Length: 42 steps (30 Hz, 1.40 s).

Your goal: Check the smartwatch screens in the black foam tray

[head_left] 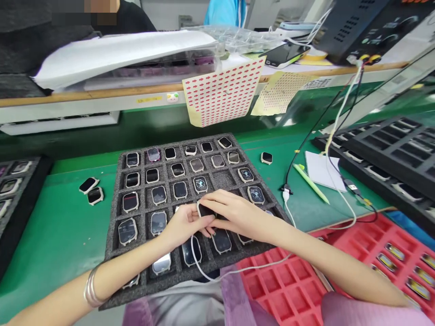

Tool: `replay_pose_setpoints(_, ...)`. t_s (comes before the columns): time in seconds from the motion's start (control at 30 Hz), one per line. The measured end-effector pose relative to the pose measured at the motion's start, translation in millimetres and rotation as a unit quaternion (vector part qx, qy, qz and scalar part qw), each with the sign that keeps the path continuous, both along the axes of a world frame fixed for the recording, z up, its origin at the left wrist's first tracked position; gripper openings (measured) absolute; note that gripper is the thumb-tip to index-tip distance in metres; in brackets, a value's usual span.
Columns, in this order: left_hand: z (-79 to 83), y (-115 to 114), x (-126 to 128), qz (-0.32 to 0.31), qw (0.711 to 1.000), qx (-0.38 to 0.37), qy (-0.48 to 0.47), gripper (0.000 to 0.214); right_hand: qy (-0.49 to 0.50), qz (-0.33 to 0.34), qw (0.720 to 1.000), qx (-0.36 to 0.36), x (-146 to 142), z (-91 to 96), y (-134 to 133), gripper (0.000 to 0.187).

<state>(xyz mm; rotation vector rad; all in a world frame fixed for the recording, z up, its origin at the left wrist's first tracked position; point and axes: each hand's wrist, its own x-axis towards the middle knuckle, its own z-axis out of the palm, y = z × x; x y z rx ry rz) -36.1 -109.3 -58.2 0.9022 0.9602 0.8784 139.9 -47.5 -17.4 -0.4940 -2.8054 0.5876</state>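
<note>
Over a dark grey foam tray (113,271), both hands meet around a smartwatch case (206,209) with a dark screen. My left hand (185,222) is closed on its near left side, thumb reaching across the lower edge. My right hand (234,212) grips it from the right with fingers over the top. A white cable (197,261) runs up to the hands; its end is hidden behind them. Around them, strapless watch cases such as one with a lit face (200,184) lie in the tray's compartments. One compartment (221,179) beyond the right hand holds no watch.
Two loose watches (91,190) lie left of the tray, another (267,157) to its right. A green pen (311,183), white paper (324,170) and cables are at right. Red trays (285,290) sit below. A power supply (370,31) stands on the shelf; people are beyond.
</note>
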Motion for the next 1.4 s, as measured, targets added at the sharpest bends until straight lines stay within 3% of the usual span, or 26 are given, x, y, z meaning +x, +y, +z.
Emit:
replay_pose_setpoints(0.67, 2.2, -2.4, -3.0, -0.025, 0.999, -0.005, 0.045, 0.035, 0.161, 0.019, 0.969, -0.183, 2.4, -30.8, 3.4, 0.047)
replay_pose_setpoints(1.0, -6.6, -3.9, -5.3, -0.044, 0.997, 0.006, 0.059, 0.031, 0.173, 0.025, 0.966, -0.191, 5.8, -35.6, 1.7, 0.06)
replay_pose_setpoints(1.4, -0.7, -6.2, -3.7, -0.057, 0.995, 0.024, 0.085, 0.036, 0.148, 0.014, 0.979, -0.142, 9.2, -36.3, -5.5, 0.048)
